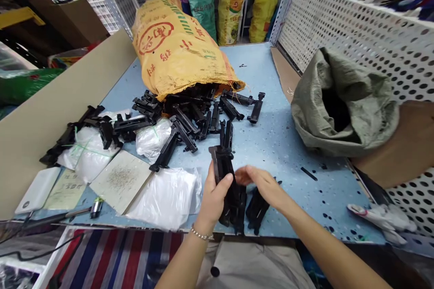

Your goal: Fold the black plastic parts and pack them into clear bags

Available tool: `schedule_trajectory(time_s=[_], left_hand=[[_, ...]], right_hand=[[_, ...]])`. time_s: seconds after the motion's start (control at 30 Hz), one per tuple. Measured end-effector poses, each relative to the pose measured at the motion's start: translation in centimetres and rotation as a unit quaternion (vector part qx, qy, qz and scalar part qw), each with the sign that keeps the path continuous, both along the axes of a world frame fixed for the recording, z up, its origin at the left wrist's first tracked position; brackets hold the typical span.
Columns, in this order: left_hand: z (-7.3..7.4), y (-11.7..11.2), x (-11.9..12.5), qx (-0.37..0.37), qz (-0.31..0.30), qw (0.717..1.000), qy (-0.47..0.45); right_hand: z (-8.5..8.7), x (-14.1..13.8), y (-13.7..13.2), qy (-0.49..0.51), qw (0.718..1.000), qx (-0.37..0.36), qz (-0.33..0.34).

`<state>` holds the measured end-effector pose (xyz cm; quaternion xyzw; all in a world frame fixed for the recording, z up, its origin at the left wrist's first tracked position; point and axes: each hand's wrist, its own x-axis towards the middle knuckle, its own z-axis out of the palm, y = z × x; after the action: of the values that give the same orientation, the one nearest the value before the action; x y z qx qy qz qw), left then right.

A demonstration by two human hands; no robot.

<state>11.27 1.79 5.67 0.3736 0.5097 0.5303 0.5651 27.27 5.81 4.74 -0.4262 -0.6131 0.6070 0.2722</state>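
Observation:
My left hand (pixel 213 198) is wrapped round a long black plastic part (pixel 222 167), held upright near the front edge of the blue table (pixel 278 140). My right hand (pixel 262 183) reaches in from the right with fingers curled against the same part. More black parts (pixel 256 210) lie under my hands. A heap of like black parts (pixel 190 115) spills from a yellow woven sack (pixel 176 49) lying at the middle of the table.
A grey-green cloth sack (pixel 342 108) gapes at the right, by a perforated white panel (pixel 366 31). White plastic bags (pixel 166 196), paper sheets (pixel 120 180), a white box (pixel 37 189) and a cardboard wall (pixel 50 108) lie left. White gloves (pixel 383 219) rest at the front right.

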Motion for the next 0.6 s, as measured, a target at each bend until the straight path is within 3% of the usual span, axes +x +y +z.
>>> schedule_trajectory(time_s=[0.07,0.13,0.2,0.27,0.33,0.4,0.53,0.6], left_hand=[[0.3,-0.5,0.2,0.023,-0.033,0.998,0.053],[0.6,-0.8,0.4,0.045,-0.057,0.993,0.098],[0.6,-0.9,0.5,0.057,-0.042,0.984,0.163],[0.4,-0.8,0.2,0.058,-0.010,0.974,0.221],[0.2,-0.6,-0.3,0.051,0.014,0.970,0.237],[0.0,-0.4,-0.8,0.038,0.036,0.975,0.214],[-0.4,0.3,-1.2,0.007,0.074,0.989,0.125],[-0.8,0.6,-1.6,-0.010,0.086,0.994,0.068]], right_hand=[[0.8,0.0,1.3,-0.093,0.977,0.183,-0.065],[1.4,-0.7,2.3,-0.139,0.939,0.306,-0.071],[1.5,-1.7,2.7,-0.118,0.944,0.303,-0.061],[1.1,-2.4,2.3,-0.069,0.977,0.195,-0.051],[0.6,-2.6,1.3,-0.037,0.992,0.117,-0.035],[-0.1,-2.1,-0.3,-0.069,0.982,0.177,0.005],[-1.6,-1.2,-3.8,-0.222,0.880,0.414,0.068],[-1.8,-1.2,-4.4,-0.251,0.866,0.428,0.064]])
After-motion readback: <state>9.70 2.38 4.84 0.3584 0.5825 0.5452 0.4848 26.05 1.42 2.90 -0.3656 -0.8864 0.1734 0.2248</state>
